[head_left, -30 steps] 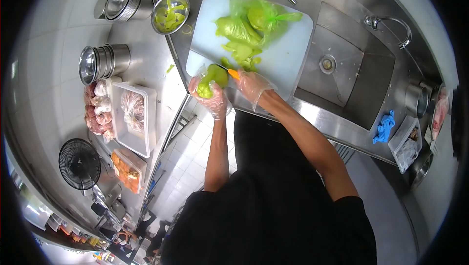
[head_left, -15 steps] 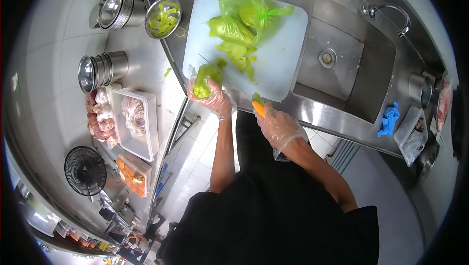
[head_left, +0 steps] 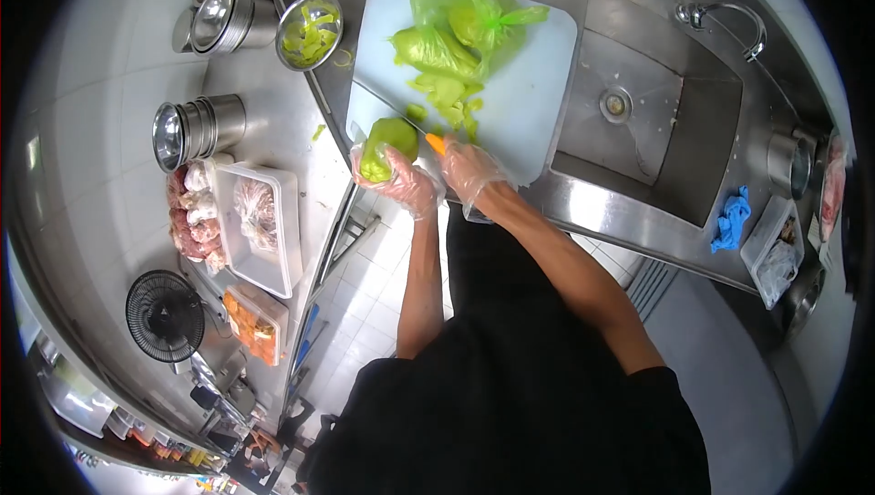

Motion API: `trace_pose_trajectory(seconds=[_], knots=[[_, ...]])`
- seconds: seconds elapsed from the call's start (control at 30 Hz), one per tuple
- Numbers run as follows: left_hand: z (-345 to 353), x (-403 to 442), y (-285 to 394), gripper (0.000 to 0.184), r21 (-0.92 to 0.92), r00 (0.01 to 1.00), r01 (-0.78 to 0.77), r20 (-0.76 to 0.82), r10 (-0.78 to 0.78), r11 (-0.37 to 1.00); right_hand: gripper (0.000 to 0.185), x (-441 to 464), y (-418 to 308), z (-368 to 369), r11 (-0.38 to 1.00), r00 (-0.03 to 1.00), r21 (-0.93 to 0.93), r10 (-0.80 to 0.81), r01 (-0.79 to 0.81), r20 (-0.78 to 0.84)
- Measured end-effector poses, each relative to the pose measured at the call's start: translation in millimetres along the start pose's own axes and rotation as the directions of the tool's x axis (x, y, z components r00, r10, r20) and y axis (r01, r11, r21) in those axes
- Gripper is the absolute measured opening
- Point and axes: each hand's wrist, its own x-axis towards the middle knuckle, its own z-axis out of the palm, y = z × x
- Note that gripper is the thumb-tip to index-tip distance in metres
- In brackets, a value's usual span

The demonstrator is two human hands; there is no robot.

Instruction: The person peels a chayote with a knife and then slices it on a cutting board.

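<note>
My left hand [head_left: 401,180], in a clear plastic glove, is closed around a green chayote [head_left: 390,141] at the near left corner of the white cutting board [head_left: 519,130]. In my gloved right hand [head_left: 469,170] is the orange handle of a knife [head_left: 436,143]. Its thin blade points away to the left, just beyond the chayote; whether it touches the chayote I cannot tell. Light green peelings [head_left: 447,94] lie on the board past the knife. Behind them sits a green plastic bag [head_left: 456,16] with chayotes inside.
A metal bowl of peelings [head_left: 285,50] stands left of the board, near stacked steel containers [head_left: 205,128]. Bagged meat and a white plastic tub [head_left: 289,231] are on the left counter. To the right lie a sink [head_left: 583,130] and a blue cloth [head_left: 730,220].
My right hand has moved left and away from my body, bringing the knife from the board's near edge to beside the chayote. My left hand keeps its hold, nearly in place.
</note>
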Motion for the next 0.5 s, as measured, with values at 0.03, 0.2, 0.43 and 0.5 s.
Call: trace_pose_trajectory(seconds=[0.03, 0.2, 0.43, 0.5], knots=[[-2.8, 2.5, 2.6, 0.062, -0.067, 0.998, 0.063, 0.000, -0.063, 0.996, 0.037, -0.9, -0.2, -2.1, 0.999, 0.999, 0.010, -0.034, 0.034, -0.006], [-38.5, 18.4, 7.6, 0.074, -0.021, 0.955, -0.016, 0.295, 0.022, 1.000, 0.032, -54.5, -18.9, -38.1, 0.999, 0.999, -0.039, 0.035, -0.034, 0.017], [-57.3, 78.2, 17.0, 0.066, 0.195, 0.718, -0.464, 0.653, 0.238, 0.864, 0.032, -53.1, -18.2, -46.6, 0.999, 0.999, -0.024, 0.033, -0.033, 0.006], [-45.4, 76.5, 22.8, 0.057, 0.161, 0.744, -0.450, 0.611, 0.270, 0.878, 0.032, -41.4, -15.3, -41.0, 0.999, 1.000, -0.044, 0.004, -0.004, 0.009]])
